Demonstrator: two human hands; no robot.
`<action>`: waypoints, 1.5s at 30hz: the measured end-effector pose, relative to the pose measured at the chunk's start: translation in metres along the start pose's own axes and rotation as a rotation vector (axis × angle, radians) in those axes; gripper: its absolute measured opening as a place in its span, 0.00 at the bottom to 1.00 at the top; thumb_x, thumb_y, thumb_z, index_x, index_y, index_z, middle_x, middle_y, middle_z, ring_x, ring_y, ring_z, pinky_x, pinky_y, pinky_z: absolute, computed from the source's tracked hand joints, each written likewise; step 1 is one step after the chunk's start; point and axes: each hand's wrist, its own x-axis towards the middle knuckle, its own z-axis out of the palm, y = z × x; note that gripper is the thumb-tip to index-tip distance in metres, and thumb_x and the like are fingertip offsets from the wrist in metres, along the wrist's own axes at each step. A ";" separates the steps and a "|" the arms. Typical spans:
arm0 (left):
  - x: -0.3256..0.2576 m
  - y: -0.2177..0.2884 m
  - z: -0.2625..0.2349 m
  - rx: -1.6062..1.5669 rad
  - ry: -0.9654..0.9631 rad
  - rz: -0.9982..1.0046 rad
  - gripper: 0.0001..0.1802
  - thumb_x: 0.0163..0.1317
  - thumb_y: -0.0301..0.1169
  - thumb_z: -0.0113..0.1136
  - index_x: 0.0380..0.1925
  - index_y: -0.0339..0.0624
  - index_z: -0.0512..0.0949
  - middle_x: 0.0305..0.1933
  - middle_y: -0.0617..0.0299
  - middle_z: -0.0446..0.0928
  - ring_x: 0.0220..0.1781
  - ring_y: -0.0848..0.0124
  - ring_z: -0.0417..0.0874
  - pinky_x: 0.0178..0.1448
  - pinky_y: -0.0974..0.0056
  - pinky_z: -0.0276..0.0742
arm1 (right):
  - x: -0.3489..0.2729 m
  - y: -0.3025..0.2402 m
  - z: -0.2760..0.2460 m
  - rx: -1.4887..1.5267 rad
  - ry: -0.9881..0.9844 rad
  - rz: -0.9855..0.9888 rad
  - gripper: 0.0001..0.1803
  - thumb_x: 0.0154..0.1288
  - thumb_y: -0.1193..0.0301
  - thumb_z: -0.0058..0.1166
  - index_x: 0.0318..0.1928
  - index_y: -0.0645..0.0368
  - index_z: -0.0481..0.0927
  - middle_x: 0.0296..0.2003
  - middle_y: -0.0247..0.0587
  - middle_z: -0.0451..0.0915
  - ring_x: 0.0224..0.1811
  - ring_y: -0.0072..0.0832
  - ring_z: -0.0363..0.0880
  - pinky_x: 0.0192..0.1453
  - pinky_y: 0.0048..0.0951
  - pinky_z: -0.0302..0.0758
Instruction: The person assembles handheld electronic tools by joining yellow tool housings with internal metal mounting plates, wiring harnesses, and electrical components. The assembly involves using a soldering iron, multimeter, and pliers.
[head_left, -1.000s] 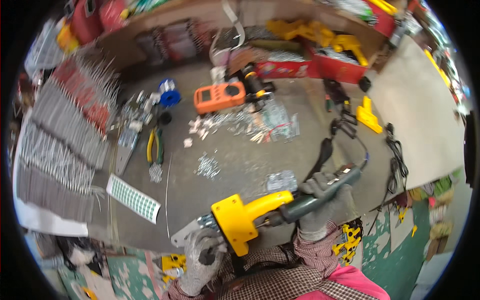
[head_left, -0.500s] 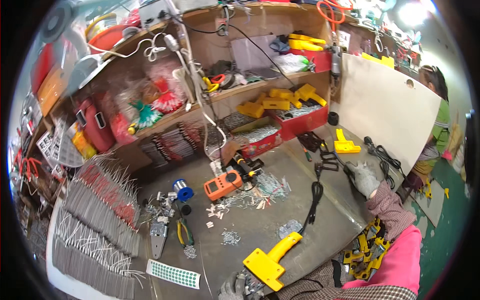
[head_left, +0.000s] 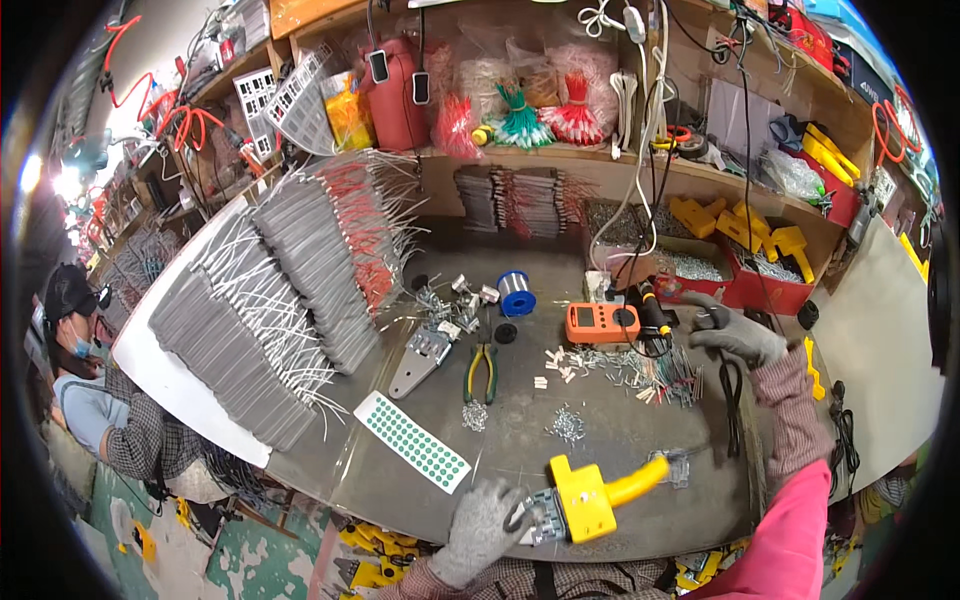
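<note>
A yellow hand tool (head_left: 590, 494) with a metal front part lies at the near edge of the grey bench (head_left: 560, 455). My left hand (head_left: 478, 528), in a grey glove, grips the metal end of that tool. My right hand (head_left: 735, 335), also gloved, reaches out to the right and closes over a small black object beside a black cable (head_left: 730, 395). Just left of it sit an orange meter (head_left: 602, 322) and a black-and-yellow tool (head_left: 652, 309).
Rows of grey plates with white wires (head_left: 265, 300) fill the left side. Pliers (head_left: 479, 372), a blue solder spool (head_left: 516, 293), a green-dotted white strip (head_left: 412, 441), and loose screws lie mid-bench. Shelves with red bins (head_left: 760, 285) stand behind. A person (head_left: 95, 395) sits at far left.
My right hand has let go of the yellow tool's handle and reached far right to the black object. The view swung left; my left hand stays on the tool.
</note>
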 end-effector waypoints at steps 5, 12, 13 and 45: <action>0.030 0.007 -0.004 -0.020 -0.202 -0.068 0.21 0.61 0.43 0.64 0.51 0.44 0.81 0.44 0.51 0.77 0.52 0.52 0.77 0.53 0.51 0.75 | 0.024 -0.003 -0.014 -0.470 -0.292 -0.454 0.38 0.67 0.70 0.58 0.74 0.61 0.58 0.48 0.35 0.75 0.41 0.20 0.77 0.43 0.21 0.76; 0.033 0.013 0.005 0.001 -0.179 -0.024 0.21 0.60 0.39 0.65 0.50 0.40 0.80 0.41 0.49 0.77 0.44 0.50 0.80 0.46 0.49 0.76 | 0.081 -0.031 0.034 -0.580 0.336 -0.738 0.24 0.61 0.77 0.61 0.59 0.59 0.76 0.47 0.45 0.82 0.46 0.34 0.83 0.51 0.33 0.79; 0.033 0.016 0.006 0.001 -0.185 -0.016 0.21 0.60 0.39 0.65 0.50 0.40 0.80 0.41 0.49 0.77 0.44 0.50 0.80 0.46 0.49 0.76 | 0.091 -0.034 0.040 -0.883 0.312 -0.702 0.30 0.56 0.77 0.64 0.62 0.53 0.75 0.50 0.47 0.79 0.46 0.45 0.83 0.51 0.39 0.80; 0.097 -0.030 -0.001 0.038 -0.086 -0.186 0.16 0.62 0.35 0.68 0.48 0.42 0.81 0.46 0.53 0.80 0.47 0.57 0.83 0.51 0.55 0.79 | 0.130 0.003 0.035 -1.059 0.123 -0.477 0.08 0.61 0.72 0.57 0.41 0.52 0.84 0.32 0.47 0.82 0.37 0.44 0.86 0.40 0.43 0.82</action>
